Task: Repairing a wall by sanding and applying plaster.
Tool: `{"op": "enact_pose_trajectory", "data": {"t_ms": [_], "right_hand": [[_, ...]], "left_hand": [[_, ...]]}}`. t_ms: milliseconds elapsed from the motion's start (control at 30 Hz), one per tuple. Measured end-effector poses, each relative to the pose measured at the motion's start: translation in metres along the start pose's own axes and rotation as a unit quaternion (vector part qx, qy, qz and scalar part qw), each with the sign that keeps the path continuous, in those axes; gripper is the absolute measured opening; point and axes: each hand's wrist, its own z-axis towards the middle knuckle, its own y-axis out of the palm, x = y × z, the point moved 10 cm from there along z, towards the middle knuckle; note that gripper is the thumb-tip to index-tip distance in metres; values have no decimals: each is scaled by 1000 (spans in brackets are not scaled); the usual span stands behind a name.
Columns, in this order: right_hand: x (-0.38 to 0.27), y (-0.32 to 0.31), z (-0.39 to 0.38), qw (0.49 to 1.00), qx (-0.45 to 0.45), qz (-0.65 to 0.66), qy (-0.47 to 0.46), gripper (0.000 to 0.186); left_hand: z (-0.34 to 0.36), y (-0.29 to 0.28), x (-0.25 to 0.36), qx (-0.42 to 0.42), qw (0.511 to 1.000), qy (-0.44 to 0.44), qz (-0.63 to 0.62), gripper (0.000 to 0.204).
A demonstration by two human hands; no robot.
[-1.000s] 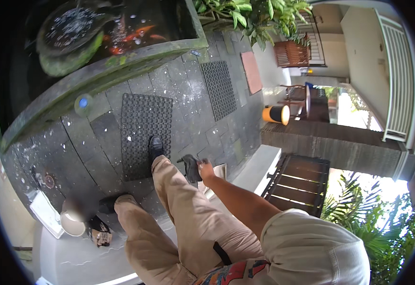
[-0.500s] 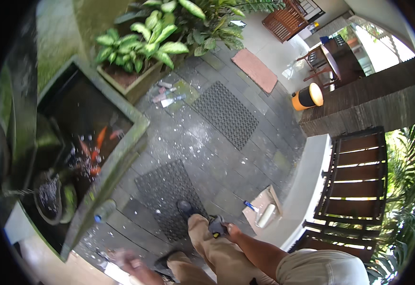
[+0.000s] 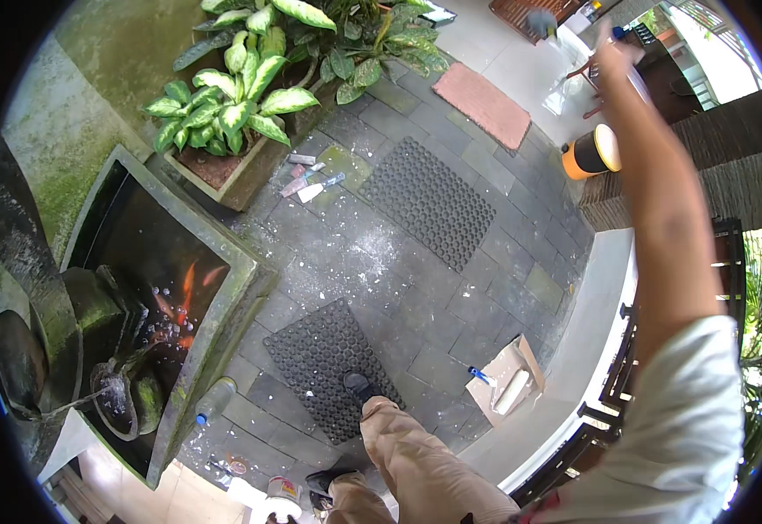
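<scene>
My right arm stretches up along the right side, and the hand (image 3: 618, 59) is raised far out, smeared by motion. Its fingers look spread, with nothing seen in them. A blurred dark grey lump with a small yellow spot (image 3: 541, 23) shows left of the hand, apart from it and in front of a wooden chair (image 3: 512, 10). Its kind is too smeared to tell. My left hand is out of the picture. Below, my foot in a dark shoe (image 3: 359, 386) stands on a black rubber mat (image 3: 320, 354).
A stone-edged fish pond (image 3: 254, 278) lies left, beside a planter (image 3: 250, 175). Scrapers (image 3: 320, 187) lie on the paving. A paint roller (image 3: 512, 393) and a blue-handled brush (image 3: 481, 375) rest on cardboard at right. A plastic bottle (image 3: 215, 402) and a white bucket (image 3: 283, 498) are near.
My right arm has swung from beside my leg up to the far right. The grey lump, earlier in that hand, is now apart from it. My left hand has left the picture.
</scene>
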Motion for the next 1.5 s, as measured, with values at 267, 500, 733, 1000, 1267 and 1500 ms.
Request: {"op": "enact_pose_trajectory", "data": {"t_ms": [267,500,733,1000,1267,1500], "right_hand": [[63,46,-166,896,-425,-16,-128,19],[-13,-204,-714,597,-796,85,-49,26],[-164,-374,-891,487,-782,245,302,28],[-280,-490,-967,342,-854,228,319,28],[-241,-496,-973,404,-841,154,326,25],[-254,-514,-1013,377,-855,181,306,18]], "left_hand": [[6,38,-3,-32,997,7,65,57],[-12,49,18,-54,994,63,-77,47],[-18,63,-101,-51,989,-18,-137,52],[-44,74,-169,-91,979,-88,-159,45],[-60,104,-220,-134,892,-192,-388,10],[-96,123,-215,-122,848,-215,-468,12]]}}
